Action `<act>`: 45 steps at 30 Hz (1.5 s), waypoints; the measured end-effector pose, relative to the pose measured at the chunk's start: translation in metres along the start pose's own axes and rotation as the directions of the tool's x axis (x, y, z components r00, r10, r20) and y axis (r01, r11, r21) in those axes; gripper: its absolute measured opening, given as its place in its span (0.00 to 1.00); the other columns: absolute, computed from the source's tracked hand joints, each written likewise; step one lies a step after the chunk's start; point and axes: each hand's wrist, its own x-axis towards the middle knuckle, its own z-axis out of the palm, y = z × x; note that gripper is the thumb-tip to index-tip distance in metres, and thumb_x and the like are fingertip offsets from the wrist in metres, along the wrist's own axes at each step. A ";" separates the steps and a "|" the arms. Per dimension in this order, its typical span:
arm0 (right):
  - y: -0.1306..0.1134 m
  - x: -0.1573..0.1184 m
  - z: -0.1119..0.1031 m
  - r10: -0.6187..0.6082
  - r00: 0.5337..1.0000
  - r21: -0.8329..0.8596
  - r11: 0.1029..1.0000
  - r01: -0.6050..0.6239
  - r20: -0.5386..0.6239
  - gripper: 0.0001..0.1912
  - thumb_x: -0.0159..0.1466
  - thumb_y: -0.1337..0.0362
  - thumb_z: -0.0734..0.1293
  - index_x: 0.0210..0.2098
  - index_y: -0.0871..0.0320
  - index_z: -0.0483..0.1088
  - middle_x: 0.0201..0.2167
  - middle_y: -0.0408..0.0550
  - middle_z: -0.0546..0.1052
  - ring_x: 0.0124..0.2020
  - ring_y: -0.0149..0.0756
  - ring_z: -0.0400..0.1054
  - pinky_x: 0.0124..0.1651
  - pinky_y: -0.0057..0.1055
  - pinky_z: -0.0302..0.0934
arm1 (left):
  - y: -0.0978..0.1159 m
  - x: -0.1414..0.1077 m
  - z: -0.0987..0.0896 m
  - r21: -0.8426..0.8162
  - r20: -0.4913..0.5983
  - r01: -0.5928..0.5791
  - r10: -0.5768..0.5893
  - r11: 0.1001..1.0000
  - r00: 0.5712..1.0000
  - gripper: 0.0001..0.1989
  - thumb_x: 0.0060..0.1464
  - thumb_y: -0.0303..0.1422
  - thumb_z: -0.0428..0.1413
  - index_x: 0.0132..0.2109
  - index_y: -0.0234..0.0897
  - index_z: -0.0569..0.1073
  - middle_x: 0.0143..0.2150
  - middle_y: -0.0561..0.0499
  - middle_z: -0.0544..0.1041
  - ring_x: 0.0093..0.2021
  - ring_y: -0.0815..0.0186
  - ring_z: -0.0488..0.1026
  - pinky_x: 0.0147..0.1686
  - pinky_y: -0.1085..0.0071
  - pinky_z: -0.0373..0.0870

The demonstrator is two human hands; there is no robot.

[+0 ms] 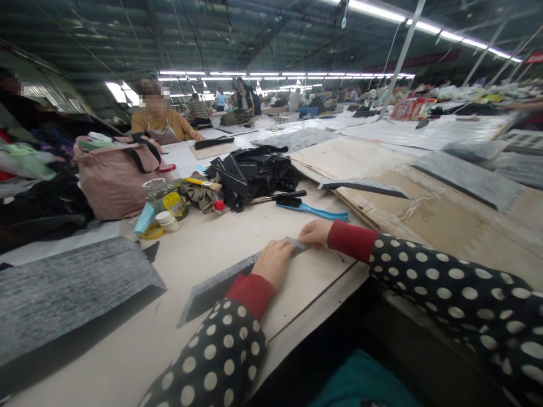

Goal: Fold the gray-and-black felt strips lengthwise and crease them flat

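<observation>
Fabric strip (pixel 219 286) on the near tabletop (pixel 199 249), probably light, limp and best held by its ends, has its far right end pinched by the right hand (pixel 315 232), while the left hand (pixel 274 262) rests over it, any grip impossible to tell

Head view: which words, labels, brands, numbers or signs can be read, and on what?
None can be read.
Yellow-labelled container: label too small and blurred.
Red-and-white package: printing too blurred.
Long red banner at the back: too blurred.
Red sign, far right: too blurred.
</observation>
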 end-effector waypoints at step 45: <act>0.024 -0.025 0.045 -0.573 0.773 -0.617 0.720 0.318 -0.271 0.13 0.56 0.75 0.58 0.37 0.63 0.70 0.32 0.51 0.71 0.35 0.34 0.62 0.42 0.31 0.57 | 0.004 0.007 -0.005 0.196 0.117 -0.054 0.031 0.979 0.993 0.16 0.52 0.24 0.41 0.48 0.33 0.63 0.47 0.47 0.66 0.47 0.63 0.60 0.48 0.67 0.60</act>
